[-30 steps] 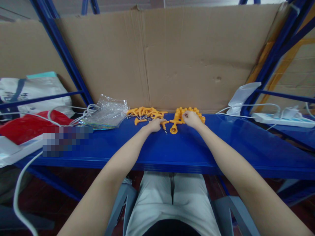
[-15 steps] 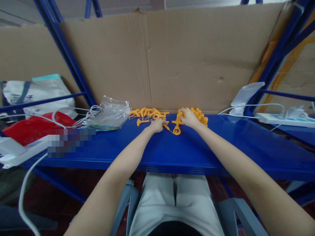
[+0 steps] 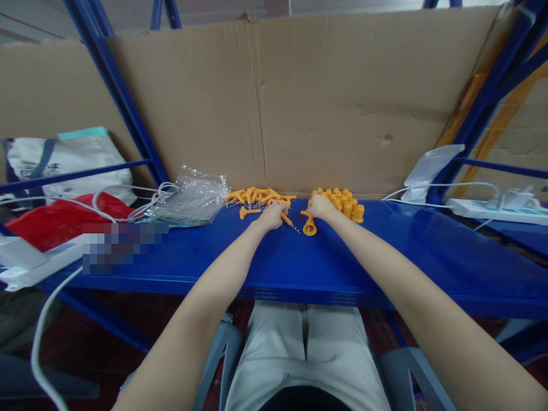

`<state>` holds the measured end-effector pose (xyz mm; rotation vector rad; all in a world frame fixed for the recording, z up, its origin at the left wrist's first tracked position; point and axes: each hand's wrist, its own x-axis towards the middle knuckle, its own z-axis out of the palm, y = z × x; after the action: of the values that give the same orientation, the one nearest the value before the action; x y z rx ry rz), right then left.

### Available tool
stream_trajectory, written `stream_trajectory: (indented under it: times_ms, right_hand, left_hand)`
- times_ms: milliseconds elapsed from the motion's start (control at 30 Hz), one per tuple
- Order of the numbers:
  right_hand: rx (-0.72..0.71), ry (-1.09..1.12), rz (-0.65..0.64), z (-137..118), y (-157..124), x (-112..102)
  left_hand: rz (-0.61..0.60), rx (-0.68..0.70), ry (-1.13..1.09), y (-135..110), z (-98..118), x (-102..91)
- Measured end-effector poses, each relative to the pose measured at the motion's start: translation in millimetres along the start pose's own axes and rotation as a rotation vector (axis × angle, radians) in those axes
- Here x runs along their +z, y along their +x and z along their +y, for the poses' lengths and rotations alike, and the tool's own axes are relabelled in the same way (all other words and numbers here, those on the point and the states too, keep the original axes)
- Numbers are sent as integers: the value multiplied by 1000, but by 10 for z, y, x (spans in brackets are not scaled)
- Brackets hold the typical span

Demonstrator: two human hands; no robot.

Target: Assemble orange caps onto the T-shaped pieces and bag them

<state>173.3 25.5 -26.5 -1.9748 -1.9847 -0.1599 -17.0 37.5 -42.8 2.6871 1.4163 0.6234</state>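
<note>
My left hand (image 3: 271, 216) is closed around a yellow corkscrew (image 3: 287, 220), its metal spiral pointing down to the right. Behind that hand lies a heap of yellow T-handled corkscrews (image 3: 252, 196), and a loose one (image 3: 249, 212) rests just to the left. My right hand (image 3: 322, 206) has its fingers curled at the left front of a cluster of yellow bell-shaped pieces (image 3: 346, 201). What those fingers grip is hidden. Below them, a yellow bell-ended corkscrew (image 3: 309, 227) with a cross handle shows its open end towards me; my right hand partly covers it.
Clear plastic bags (image 3: 190, 197) lie left of the heap, near white cables and a red bag (image 3: 64, 220). A cardboard sheet (image 3: 321, 103) stands along the back of the blue table (image 3: 299, 268). On the right is a white power strip (image 3: 492, 210).
My right hand has drawn slightly left and towards me, now covering part of the cross handle. My left hand keeps the corkscrew, its spiral now apart from the bell-ended piece.
</note>
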Motion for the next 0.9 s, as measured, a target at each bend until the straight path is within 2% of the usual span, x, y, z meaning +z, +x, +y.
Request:
stream_trajectory:
  times_ms: [100,400,533,633,800,900]
  right_hand:
    - [117,12,-52,-67,-55,-54]
    - [216,49,-33,-188,-88,-91]
    - [198,77,14,-225,-136,-128]
    - [171,115,47,-250,-178,-207]
    - [115,142,96,-225,-268,-337]
    - [92,119,92,-150,-363,-360]
  left_hand:
    - [64,-26,-52,21,-35,24]
    - [210,-82,-180,86,-218,95]
    - [304,-55,-248,128,-301,130]
    - [369,-86,-274,148,-310,142]
    - [472,-54,-309,148,-232,123]
    - [491,-17,-315,130,-163,106]
